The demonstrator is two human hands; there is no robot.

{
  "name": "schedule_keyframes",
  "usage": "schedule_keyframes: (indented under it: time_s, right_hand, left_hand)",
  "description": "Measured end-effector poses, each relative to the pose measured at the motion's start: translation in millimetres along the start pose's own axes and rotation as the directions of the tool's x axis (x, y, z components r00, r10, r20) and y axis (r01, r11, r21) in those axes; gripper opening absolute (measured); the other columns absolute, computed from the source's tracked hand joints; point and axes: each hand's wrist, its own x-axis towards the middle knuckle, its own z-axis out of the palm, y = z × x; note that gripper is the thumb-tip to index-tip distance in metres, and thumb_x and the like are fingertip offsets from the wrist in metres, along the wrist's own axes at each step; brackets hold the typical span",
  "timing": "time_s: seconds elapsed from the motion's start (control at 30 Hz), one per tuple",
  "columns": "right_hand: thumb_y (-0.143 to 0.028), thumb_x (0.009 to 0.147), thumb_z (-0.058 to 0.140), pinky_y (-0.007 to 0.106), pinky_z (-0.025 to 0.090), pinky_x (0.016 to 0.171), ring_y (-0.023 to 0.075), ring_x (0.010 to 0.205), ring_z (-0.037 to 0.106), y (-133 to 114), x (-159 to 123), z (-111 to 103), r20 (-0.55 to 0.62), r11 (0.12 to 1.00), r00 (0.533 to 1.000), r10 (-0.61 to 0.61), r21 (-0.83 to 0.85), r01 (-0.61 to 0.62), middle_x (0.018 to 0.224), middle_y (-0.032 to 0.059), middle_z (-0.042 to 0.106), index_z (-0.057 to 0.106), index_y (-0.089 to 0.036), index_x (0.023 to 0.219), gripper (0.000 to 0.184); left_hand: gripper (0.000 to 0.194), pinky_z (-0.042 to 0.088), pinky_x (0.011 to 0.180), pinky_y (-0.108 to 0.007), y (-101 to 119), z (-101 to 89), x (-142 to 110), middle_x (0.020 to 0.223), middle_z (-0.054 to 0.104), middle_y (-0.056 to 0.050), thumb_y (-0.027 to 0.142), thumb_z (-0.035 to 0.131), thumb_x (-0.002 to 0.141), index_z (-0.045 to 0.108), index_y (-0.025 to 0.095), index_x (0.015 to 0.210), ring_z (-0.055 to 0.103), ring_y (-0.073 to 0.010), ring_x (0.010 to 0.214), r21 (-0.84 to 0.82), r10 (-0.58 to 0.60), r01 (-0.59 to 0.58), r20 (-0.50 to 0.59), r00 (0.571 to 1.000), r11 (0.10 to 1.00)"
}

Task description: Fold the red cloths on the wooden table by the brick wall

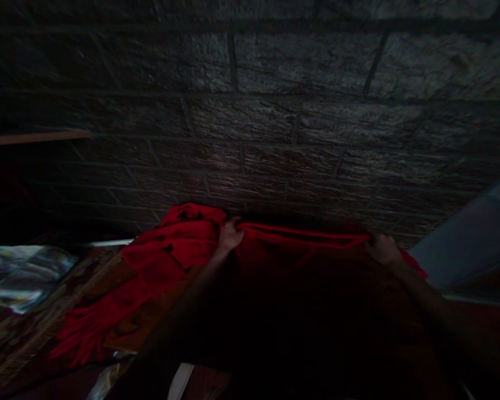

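Observation:
A folded edge of red cloth (304, 230) is stretched between my two hands, close to the wall. My left hand (230, 235) is closed round its left end. At the right end, my right hand (383, 248) grips the same edge. Below the edge the cloth hangs into deep shadow, so its lower part is hidden. To the left of my left hand lies a bunched red fringed scarf (162, 261), its tassels trailing toward the lower left. I cannot tell whether scarf and cloth are one piece.
A wall of rough stone blocks (250, 122) rises right behind the cloth. Shiny plastic packaging (29, 275) lies on a patterned rug (8, 328) at left. A wooden shelf edge (37, 136) juts in above. A pale panel (470, 239) stands at right.

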Motion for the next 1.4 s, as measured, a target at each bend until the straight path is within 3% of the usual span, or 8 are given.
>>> schedule_keyframes:
  time_s: [0.13,0.27,0.47,0.6,0.7,0.97,1.2,1.4]
  right_hand:
    - [-0.02,0.084,0.049,0.037,0.054,0.095,0.0238,0.109,0.067,-3,-15,25,0.08,0.994,0.993,-0.088,0.072,0.082,0.124,0.0085,0.068,0.045,-0.02,0.146,0.062]
    - [-0.015,0.078,0.054,0.047,0.041,0.11,0.0285,0.14,0.041,-30,-18,23,0.069,0.962,0.968,-0.24,0.151,0.228,0.153,0.0132,0.042,0.027,-0.021,0.155,0.082]
    - [-0.025,0.085,0.056,0.052,0.029,0.116,0.029,0.149,0.019,-145,-8,13,0.129,0.826,0.85,-0.511,0.349,0.443,0.163,0.007,0.019,0.004,-0.03,0.159,0.09]
    - [-0.028,0.09,0.052,0.049,0.028,0.117,0.0295,0.148,0.023,-221,8,31,0.114,0.887,0.908,-0.403,0.292,0.357,0.162,0.0056,0.025,0.012,-0.027,0.159,0.079]
    - [-0.027,0.09,0.054,0.046,0.032,0.114,0.0302,0.141,0.037,-247,24,40,0.04,0.927,0.954,-0.296,0.25,0.278,0.154,0.0125,0.039,0.027,-0.019,0.155,0.07]
    - [-0.012,0.087,0.051,0.044,0.038,0.111,0.0279,0.129,0.051,-246,46,35,-0.139,0.936,0.952,-0.273,0.189,0.296,0.145,0.0109,0.052,0.047,-0.019,0.145,0.059]
    - [-0.01,0.085,0.049,0.043,0.043,0.11,0.0251,0.129,0.053,-227,29,59,-0.078,0.885,0.946,-0.314,0.338,0.322,0.144,0.0076,0.054,0.049,-0.024,0.143,0.06]
    - [-0.01,0.085,0.042,0.039,0.041,0.113,0.0192,0.127,0.056,-212,44,20,-0.301,0.775,0.941,-0.154,0.553,0.304,0.136,0.0038,0.061,0.051,-0.023,0.14,0.057]
  left_hand:
    - [0.079,0.037,0.112,-0.043,-4,0.7,-8,0.135,0.061,-0.01,0.006,0.058,0.068,0.046,0.019,0.145,0.052,-0.0283,0.128,0.171,0.244,-0.248,0.04,0.969,0.954]
    - [0.072,0.035,0.115,-0.039,-5,3.0,-15,0.144,0.054,-0.008,0.008,0.053,0.076,0.044,0.02,0.146,0.048,-0.0235,0.133,0.16,0.404,-0.42,0.125,0.906,0.893]
    - [0.05,0.039,0.112,-0.039,1,1.6,-14,0.133,0.063,-0.009,0.013,0.054,0.082,0.062,0.022,0.13,0.055,-0.0262,0.127,0.188,0.327,-0.357,0.17,0.929,0.915]
    - [0.04,0.044,0.106,-0.04,3,4.9,-13,0.121,0.07,-0.011,0.02,0.051,0.089,0.064,0.019,0.127,0.065,-0.0271,0.113,0.15,0.26,-0.276,0.121,0.958,0.949]
    - [0.043,0.045,0.106,-0.041,1,9.2,-14,0.125,0.068,-0.012,0.015,0.048,0.089,0.062,0.016,0.13,0.065,-0.0266,0.114,0.058,0.286,-0.288,0.044,0.957,0.956]
    - [0.055,0.041,0.113,-0.037,-7,16.8,-14,0.136,0.061,-0.006,0.005,0.048,0.079,0.061,0.018,0.131,0.057,-0.0211,0.127,-0.069,0.306,-0.326,-0.211,0.928,0.943]
    - [0.07,0.049,0.103,-0.042,-31,10.8,-9,0.123,0.069,-0.016,0.017,0.069,0.071,0.051,0.009,0.138,0.066,-0.0286,0.113,-0.269,0.14,-0.144,-0.033,0.99,0.952]
    - [0.066,0.044,0.109,-0.043,-16,23.7,-22,0.133,0.062,-0.015,0.034,0.073,0.075,0.054,0.013,0.135,0.059,-0.0279,0.123,-0.398,0.214,-0.169,0.071,0.974,0.902]
